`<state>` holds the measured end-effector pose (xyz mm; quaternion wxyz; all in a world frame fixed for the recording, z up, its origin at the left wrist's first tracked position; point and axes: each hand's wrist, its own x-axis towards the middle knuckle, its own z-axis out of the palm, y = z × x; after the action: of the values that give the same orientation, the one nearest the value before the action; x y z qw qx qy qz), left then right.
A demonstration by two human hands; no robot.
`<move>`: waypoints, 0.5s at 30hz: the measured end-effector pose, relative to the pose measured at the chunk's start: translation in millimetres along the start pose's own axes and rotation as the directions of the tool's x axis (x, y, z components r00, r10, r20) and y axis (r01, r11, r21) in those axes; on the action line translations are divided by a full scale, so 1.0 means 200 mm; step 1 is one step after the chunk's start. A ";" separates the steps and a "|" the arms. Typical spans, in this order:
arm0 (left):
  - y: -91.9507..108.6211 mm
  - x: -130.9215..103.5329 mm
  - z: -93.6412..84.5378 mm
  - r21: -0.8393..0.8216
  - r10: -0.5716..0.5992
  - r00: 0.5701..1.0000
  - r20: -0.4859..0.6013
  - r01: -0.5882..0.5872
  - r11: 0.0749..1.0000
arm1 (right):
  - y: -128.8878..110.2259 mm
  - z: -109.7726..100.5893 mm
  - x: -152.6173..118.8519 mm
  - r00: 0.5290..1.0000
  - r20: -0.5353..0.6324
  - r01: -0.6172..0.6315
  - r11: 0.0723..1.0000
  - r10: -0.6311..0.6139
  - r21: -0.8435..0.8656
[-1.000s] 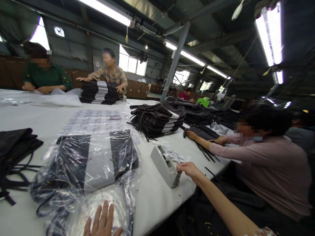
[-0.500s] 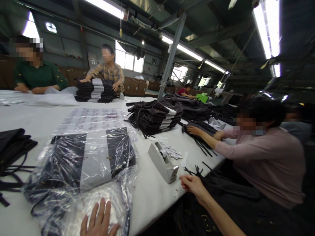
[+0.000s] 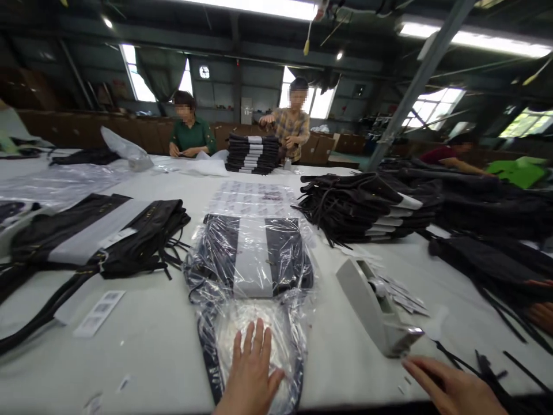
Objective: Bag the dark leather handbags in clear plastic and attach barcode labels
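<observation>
My left hand (image 3: 253,366) lies flat, fingers spread, on the near end of a clear plastic bag (image 3: 259,311). Inside the bag is a folded dark garment (image 3: 283,251) with a pale paper band (image 3: 253,256) around it. A grey tape dispenser (image 3: 374,311) stands to the right of the bag. Close to the dispenser's near cutting end is my right hand (image 3: 451,383), thumb and fingertips pinched together. Whatever those fingertips hold is too small to make out.
Banded dark garments lie in a pile (image 3: 371,210) behind the dispenser, with another garment (image 3: 99,236) at left. Paper tags (image 3: 401,297) and a barcode label sheet (image 3: 100,314) rest on the white table. Two co-workers stand across it; another person's hand (image 3: 542,316) shows at right.
The view has swung right-to-left, so the bag and dispenser appear farther right. My left hand stays spread on the bag; my right hand remains pinched near the dispenser's cutting end.
</observation>
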<state>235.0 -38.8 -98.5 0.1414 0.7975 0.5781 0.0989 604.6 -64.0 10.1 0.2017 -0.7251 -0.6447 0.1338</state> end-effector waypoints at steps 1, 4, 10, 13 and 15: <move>0.00 0.00 0.00 -0.008 0.006 1.000 -0.008 -0.006 1.000 | -0.17 -0.02 0.04 0.993 0.067 0.099 0.995 -0.099 0.006; 0.01 0.00 -0.01 -0.032 0.015 1.000 -0.010 -0.016 0.999 | -0.69 -0.03 0.19 0.860 0.287 0.431 0.902 -0.422 0.034; 0.01 -0.01 -0.03 -0.096 -0.004 1.000 -0.030 0.001 0.995 | -1.28 0.21 0.47 0.431 0.598 0.843 0.539 -0.676 0.001; 0.00 0.00 -0.03 -0.110 -0.001 0.999 -0.041 -0.003 0.994 | -1.35 0.39 0.58 0.394 0.667 0.892 0.439 -0.633 -0.111; -0.01 0.00 -0.01 -0.100 0.011 0.998 -0.055 -0.017 0.995 | -1.36 0.50 0.64 0.392 0.685 0.896 0.423 -0.615 -0.133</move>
<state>233.3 -37.5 -97.1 0.1649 0.7904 0.5705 0.1504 336.7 97.8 56.3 -0.1388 -0.2839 -0.9473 0.0524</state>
